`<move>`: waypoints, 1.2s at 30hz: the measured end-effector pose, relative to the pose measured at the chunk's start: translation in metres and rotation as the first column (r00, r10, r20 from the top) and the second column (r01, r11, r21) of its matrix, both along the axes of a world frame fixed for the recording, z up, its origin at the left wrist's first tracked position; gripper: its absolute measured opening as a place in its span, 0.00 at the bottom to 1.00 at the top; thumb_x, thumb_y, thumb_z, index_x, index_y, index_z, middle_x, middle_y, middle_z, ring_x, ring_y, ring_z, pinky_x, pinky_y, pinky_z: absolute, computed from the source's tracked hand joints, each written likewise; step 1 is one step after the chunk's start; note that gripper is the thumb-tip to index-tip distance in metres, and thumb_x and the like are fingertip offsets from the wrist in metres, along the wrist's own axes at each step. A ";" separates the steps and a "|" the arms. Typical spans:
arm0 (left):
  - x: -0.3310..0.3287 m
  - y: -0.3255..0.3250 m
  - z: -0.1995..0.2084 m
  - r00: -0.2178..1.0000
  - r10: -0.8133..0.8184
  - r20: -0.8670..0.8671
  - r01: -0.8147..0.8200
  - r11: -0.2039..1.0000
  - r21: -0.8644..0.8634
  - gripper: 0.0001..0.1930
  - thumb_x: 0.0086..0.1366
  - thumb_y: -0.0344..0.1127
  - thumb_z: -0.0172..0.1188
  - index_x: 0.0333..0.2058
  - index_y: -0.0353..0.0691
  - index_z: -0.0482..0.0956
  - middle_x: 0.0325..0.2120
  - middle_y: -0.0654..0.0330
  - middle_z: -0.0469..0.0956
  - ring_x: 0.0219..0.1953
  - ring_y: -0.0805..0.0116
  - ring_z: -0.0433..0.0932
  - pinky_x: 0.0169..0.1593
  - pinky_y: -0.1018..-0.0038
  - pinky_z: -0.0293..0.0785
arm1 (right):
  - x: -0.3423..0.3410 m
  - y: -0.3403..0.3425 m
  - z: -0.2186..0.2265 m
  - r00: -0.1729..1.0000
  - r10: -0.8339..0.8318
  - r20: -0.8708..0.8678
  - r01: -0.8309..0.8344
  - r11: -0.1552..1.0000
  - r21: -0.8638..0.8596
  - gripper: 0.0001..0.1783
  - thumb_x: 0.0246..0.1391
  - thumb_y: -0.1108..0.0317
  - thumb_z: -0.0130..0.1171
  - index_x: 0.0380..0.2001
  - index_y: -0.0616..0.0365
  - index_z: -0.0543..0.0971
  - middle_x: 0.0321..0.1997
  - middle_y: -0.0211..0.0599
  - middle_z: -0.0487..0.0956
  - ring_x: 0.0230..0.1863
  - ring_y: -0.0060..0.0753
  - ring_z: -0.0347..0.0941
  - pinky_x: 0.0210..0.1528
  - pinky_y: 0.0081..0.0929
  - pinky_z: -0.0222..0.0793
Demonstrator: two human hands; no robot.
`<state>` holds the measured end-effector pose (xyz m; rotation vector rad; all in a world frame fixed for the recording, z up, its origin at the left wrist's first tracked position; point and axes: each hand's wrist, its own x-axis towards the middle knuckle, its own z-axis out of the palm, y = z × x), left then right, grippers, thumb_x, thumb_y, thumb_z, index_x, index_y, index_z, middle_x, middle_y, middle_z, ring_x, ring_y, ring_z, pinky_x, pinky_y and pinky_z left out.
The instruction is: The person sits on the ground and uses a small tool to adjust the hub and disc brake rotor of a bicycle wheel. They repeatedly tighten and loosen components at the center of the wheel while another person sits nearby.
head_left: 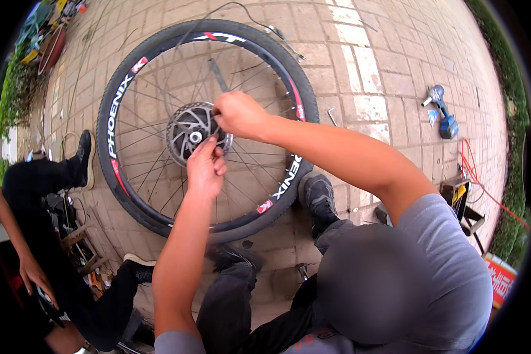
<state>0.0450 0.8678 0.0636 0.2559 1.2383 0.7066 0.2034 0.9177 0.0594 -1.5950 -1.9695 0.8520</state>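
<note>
A bicycle wheel (310, 97) with a black tyre lies flat in front of me, its disc brake rotor (180, 127) facing up. My left hand (203, 171) reaches to the axle end (196, 137), fingers pinched together beside it; whatever they grip is hidden. My right hand (241, 115) is closed in a fist over the rotor's right edge, and its fingertips cover what it holds. From behind that fist a flat grey bar (217, 75) points away across the spokes; I cannot tell whether it is held or lies under the wheel.
A blue cordless power tool (445, 115) lies on the paving at right, with a hex key (331, 117) nearer the wheel. A dark cable (259, 22) curls past the tyre's far side. At left sits another person (35, 171). My shoe (318, 203) is beside the tyre.
</note>
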 end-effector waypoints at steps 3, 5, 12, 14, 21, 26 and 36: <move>-0.003 -0.012 0.016 0.978 -0.044 -0.202 0.054 0.998 0.042 0.09 0.64 0.36 0.56 0.40 0.41 0.73 0.18 0.69 0.65 0.13 0.82 0.57 0.17 0.82 0.52 | -0.006 0.009 0.007 0.976 0.136 0.168 -0.155 0.982 0.105 0.09 0.41 0.73 0.55 0.26 0.66 0.81 0.34 0.52 0.79 0.35 0.52 0.78 0.37 0.41 0.75; -0.008 -0.011 0.025 0.930 -0.026 -0.366 0.092 0.982 0.166 0.08 0.64 0.36 0.55 0.39 0.40 0.72 0.18 0.69 0.64 0.14 0.82 0.57 0.16 0.83 0.52 | -0.011 0.015 0.009 0.976 0.155 0.152 -0.164 0.985 0.048 0.09 0.42 0.74 0.54 0.28 0.64 0.81 0.36 0.49 0.79 0.37 0.51 0.78 0.38 0.41 0.74; -0.041 0.033 0.056 0.821 0.067 -0.567 0.157 0.928 0.337 0.06 0.65 0.34 0.55 0.35 0.38 0.72 0.19 0.68 0.65 0.15 0.83 0.58 0.16 0.84 0.52 | -0.009 0.022 0.004 0.941 0.330 0.079 -0.333 0.942 0.036 0.12 0.47 0.69 0.53 0.35 0.48 0.82 0.44 0.41 0.75 0.47 0.45 0.74 0.44 0.40 0.71; -0.049 0.037 0.048 0.813 0.055 -0.580 0.171 0.929 0.328 0.08 0.64 0.33 0.55 0.39 0.35 0.73 0.21 0.69 0.66 0.17 0.83 0.60 0.18 0.84 0.54 | -0.013 0.025 0.005 0.931 0.361 0.053 -0.363 0.932 0.015 0.15 0.46 0.72 0.54 0.38 0.46 0.82 0.45 0.41 0.74 0.46 0.45 0.74 0.44 0.40 0.70; -0.029 0.063 0.029 0.775 0.040 -0.631 0.270 0.881 0.388 0.19 0.63 0.34 0.58 0.49 0.30 0.71 0.28 0.67 0.74 0.21 0.83 0.62 0.24 0.84 0.59 | -0.023 0.026 0.005 0.923 0.380 0.062 -0.380 0.925 -0.024 0.14 0.45 0.71 0.56 0.36 0.47 0.82 0.46 0.40 0.74 0.46 0.44 0.74 0.44 0.38 0.70; -0.043 0.068 0.009 0.818 0.020 -0.575 0.237 0.899 0.368 0.12 0.63 0.31 0.57 0.43 0.32 0.74 0.30 0.64 0.78 0.20 0.83 0.62 0.23 0.85 0.57 | -0.028 0.030 -0.006 0.922 0.378 0.080 -0.379 0.926 -0.003 0.12 0.44 0.70 0.57 0.35 0.49 0.82 0.44 0.39 0.74 0.44 0.45 0.74 0.43 0.39 0.70; -0.042 0.063 0.008 0.839 0.083 -0.537 0.141 0.921 0.362 0.09 0.62 0.31 0.58 0.40 0.33 0.76 0.30 0.63 0.79 0.24 0.81 0.69 0.25 0.84 0.59 | -0.023 0.027 -0.003 0.917 0.351 0.188 -0.370 0.926 0.078 0.09 0.42 0.72 0.56 0.31 0.57 0.77 0.38 0.38 0.73 0.41 0.45 0.75 0.38 0.40 0.70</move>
